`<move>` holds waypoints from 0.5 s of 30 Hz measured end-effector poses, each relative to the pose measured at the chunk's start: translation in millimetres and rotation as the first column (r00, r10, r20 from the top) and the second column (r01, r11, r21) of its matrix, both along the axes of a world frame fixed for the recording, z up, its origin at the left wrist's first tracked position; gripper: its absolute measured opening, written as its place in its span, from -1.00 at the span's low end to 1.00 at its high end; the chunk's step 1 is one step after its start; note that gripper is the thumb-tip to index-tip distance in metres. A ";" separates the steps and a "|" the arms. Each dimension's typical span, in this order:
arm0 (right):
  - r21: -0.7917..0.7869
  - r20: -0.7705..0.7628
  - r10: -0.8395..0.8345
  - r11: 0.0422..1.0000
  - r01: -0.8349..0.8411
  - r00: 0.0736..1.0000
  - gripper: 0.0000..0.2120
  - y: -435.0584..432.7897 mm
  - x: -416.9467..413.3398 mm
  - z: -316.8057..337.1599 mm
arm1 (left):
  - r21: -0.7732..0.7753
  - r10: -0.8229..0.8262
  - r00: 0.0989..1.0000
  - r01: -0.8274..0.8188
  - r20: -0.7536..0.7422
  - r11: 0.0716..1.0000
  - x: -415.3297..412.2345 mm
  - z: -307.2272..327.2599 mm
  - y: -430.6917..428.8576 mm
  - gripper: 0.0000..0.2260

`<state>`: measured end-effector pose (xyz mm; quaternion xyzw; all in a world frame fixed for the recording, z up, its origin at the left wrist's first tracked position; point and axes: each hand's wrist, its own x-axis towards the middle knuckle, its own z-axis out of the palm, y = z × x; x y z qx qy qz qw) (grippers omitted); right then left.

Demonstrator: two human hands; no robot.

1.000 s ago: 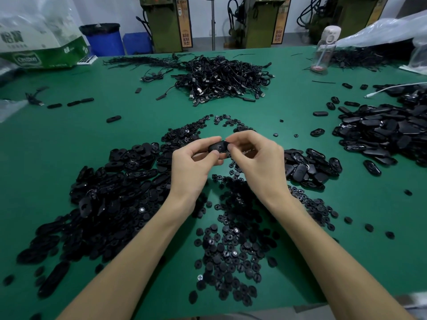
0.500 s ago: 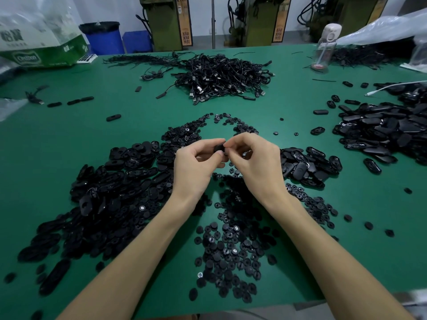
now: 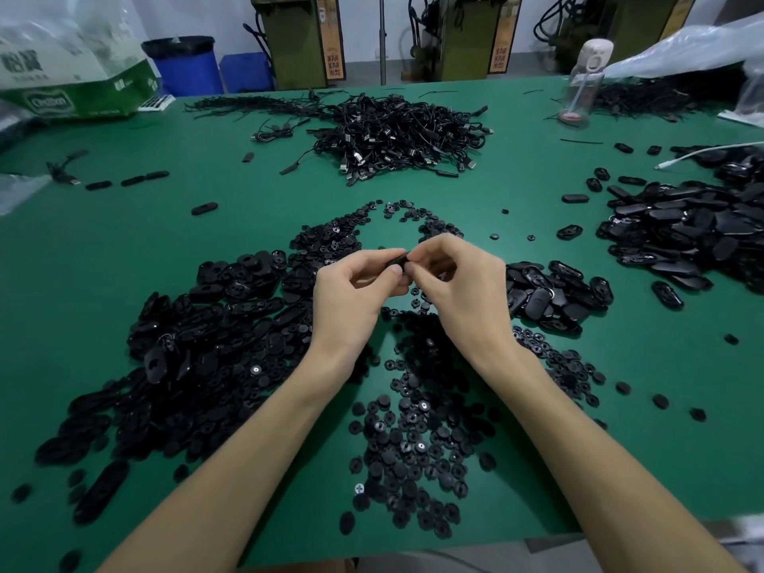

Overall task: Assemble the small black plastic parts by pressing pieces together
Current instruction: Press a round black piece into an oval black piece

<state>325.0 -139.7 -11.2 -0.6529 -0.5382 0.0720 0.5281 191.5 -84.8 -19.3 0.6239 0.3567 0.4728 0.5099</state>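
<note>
Part (image 3: 397, 262) pinched from both sides over the bench (image 3: 248, 225). Left hand (image 3: 351, 291) grip holds it at two o'clock, right hand (image 3: 459, 283) grip at ten o'clock.

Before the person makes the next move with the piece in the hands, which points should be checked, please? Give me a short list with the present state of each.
1. Left hand and right hand both pinch the small black part: ok.
2. Pieces pressed fully together: cannot tell, the fingertips cover the joint.
3. Part held up off the green table, apart from the piles: ok.
4. Round pieces lie in a pile between the forearms, likely in reach: ok.
5. Oval shells are heaped beside the left hand, likely in reach: ok.
</note>
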 end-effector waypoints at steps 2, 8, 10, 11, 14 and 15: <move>0.007 0.002 0.006 1.000 -0.006 1.000 -0.94 -0.7 0.9 1.6 | -0.030 -0.014 0.999 0.015 0.035 0.999 -0.5 1.3 -0.8 -0.81; 0.032 -0.015 0.037 0.999 -0.037 0.999 -0.93 -2.2 0.9 6.0 | -0.042 -0.033 0.998 0.035 0.062 0.998 -0.9 4.7 -2.6 -0.82; 0.040 -0.002 0.041 0.998 -0.041 0.999 -0.94 -2.2 0.5 6.0 | -0.041 -0.030 0.998 0.032 0.062 0.999 -0.8 5.0 -2.7 -0.82; 0.041 0.004 0.037 0.998 -0.037 0.999 -0.94 -2.0 0.2 5.8 | -0.039 -0.026 0.998 0.028 0.061 0.999 -0.7 5.0 -2.4 -0.82; 0.029 0.008 0.039 0.999 -0.039 0.999 -0.93 -1.2 -1.2 4.8 | -0.024 -0.011 0.999 0.012 0.042 1.000 -0.4 3.7 -1.3 -0.82; 0.019 0.013 0.038 0.999 -0.039 0.999 -0.93 -0.9 -1.6 4.4 | -0.017 -0.008 0.999 0.008 0.034 1.000 -0.4 3.1 -1.0 -0.82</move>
